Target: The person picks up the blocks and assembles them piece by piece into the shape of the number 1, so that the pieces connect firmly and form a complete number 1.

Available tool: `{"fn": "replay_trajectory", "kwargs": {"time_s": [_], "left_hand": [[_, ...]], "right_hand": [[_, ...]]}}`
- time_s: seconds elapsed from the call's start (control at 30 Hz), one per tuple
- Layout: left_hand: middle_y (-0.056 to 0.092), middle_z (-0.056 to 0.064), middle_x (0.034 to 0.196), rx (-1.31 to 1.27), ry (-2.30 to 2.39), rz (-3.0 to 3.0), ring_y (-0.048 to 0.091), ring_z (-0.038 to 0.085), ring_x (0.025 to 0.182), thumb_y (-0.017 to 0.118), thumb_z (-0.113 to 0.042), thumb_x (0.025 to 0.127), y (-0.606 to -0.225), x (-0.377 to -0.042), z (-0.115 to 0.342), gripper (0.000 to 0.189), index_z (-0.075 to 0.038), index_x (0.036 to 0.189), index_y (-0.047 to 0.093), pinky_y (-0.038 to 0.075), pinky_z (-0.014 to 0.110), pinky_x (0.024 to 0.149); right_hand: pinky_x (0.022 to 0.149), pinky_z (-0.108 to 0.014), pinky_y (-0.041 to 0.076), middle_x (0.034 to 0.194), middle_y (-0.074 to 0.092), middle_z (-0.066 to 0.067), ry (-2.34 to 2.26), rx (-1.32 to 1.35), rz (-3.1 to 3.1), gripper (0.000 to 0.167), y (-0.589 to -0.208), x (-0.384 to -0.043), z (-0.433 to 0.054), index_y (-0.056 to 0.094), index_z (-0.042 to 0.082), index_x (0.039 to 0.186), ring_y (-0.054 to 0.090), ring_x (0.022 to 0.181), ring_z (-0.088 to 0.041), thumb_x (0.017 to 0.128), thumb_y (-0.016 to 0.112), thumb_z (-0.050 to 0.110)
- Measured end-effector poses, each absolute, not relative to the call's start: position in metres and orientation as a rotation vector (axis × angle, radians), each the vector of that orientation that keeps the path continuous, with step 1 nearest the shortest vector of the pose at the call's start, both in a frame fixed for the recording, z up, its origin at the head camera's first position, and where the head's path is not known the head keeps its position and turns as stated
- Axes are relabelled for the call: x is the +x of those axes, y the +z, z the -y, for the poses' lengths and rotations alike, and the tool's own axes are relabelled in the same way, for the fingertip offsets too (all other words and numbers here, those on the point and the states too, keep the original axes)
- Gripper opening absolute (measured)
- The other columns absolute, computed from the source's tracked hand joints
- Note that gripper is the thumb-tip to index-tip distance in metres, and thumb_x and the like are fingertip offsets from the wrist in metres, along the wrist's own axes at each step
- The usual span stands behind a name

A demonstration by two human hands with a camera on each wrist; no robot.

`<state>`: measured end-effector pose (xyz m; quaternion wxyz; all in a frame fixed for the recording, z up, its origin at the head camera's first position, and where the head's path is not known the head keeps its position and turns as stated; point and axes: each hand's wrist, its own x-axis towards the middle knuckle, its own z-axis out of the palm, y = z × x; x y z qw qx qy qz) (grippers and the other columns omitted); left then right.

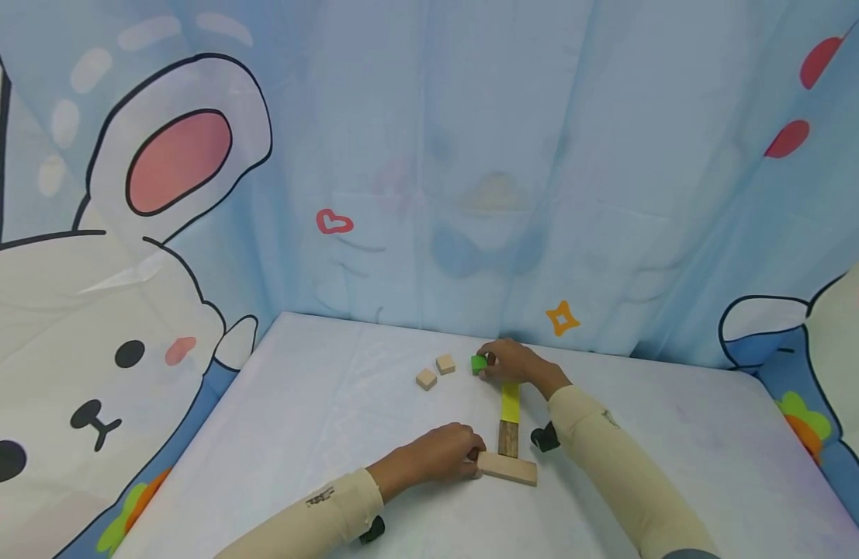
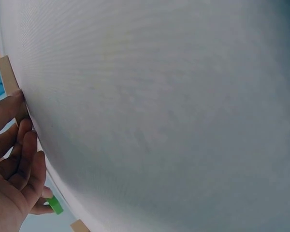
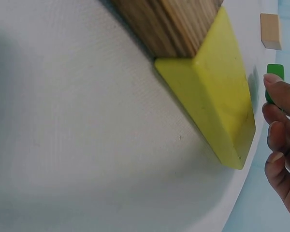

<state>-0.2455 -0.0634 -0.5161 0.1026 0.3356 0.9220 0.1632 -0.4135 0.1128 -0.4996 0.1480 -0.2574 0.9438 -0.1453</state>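
My left hand (image 1: 439,453) pinches the left end of a plain wooden block (image 1: 507,469), a long flat one lying crosswise on the table. Beyond that block, a dark brown wood-grain block (image 1: 509,439) and a yellow block (image 1: 510,402) stand end to end in a line. Past the line's far end, my right hand (image 1: 513,362) holds a small green block (image 1: 479,364) between thumb and fingers. In the right wrist view the yellow block (image 3: 217,92) touches the brown one, and the green block (image 3: 275,72) shows at the fingertips.
Two small plain wooden cubes (image 1: 426,379) lie left of the green block. A white cloth (image 1: 317,388) covers the table, and a printed blue curtain (image 1: 429,155) hangs along its back edge. Black wrist gear (image 1: 544,438) shows under the right sleeve.
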Motion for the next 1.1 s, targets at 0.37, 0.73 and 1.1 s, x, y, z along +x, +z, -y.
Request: {"fn": "replay_trajectory", "kwargs": {"time_s": [0.37, 0.73, 1.1], "left_hand": [[0.067, -0.008, 0.092, 0.970, 0.468, -2.720, 0.050, -0.003, 0.076, 0.077, -0.021, 0.090, -0.515, -0.244, 0.062, 0.030, -0.011, 0.117, 0.073, 0.046, 0.013, 0.073], [0.068, -0.007, 0.093, 0.966, 0.476, -2.719, 0.050, -0.003, 0.075, 0.077, -0.021, 0.090, -0.514, -0.245, 0.062, 0.030, -0.010, 0.118, 0.072, 0.047, 0.013, 0.073], [0.067, -0.008, 0.092, 0.974, 0.466, -2.731, 0.050, -0.004, 0.076, 0.077, -0.022, 0.090, -0.518, -0.246, 0.062, 0.030, -0.012, 0.117, 0.073, 0.046, 0.013, 0.072]], "right_hand": [[0.075, -0.033, 0.050, 0.104, 0.068, -0.006, -0.457, -0.769, -2.701, 0.044, -0.498, -0.410, -0.121, 0.064, 0.007, 0.131, 0.056, 0.089, -0.019, 0.091, 0.074, 0.023], [0.078, -0.035, 0.051, 0.104, 0.068, -0.006, -0.456, -0.799, -2.710, 0.041, -0.494, -0.409, -0.127, 0.064, 0.007, 0.131, 0.056, 0.091, -0.020, 0.093, 0.072, 0.020], [0.081, -0.037, 0.052, 0.103, 0.067, -0.006, -0.471, -0.796, -2.718, 0.041, -0.486, -0.405, -0.136, 0.065, 0.005, 0.129, 0.057, 0.089, -0.019, 0.092, 0.073, 0.021]]}}
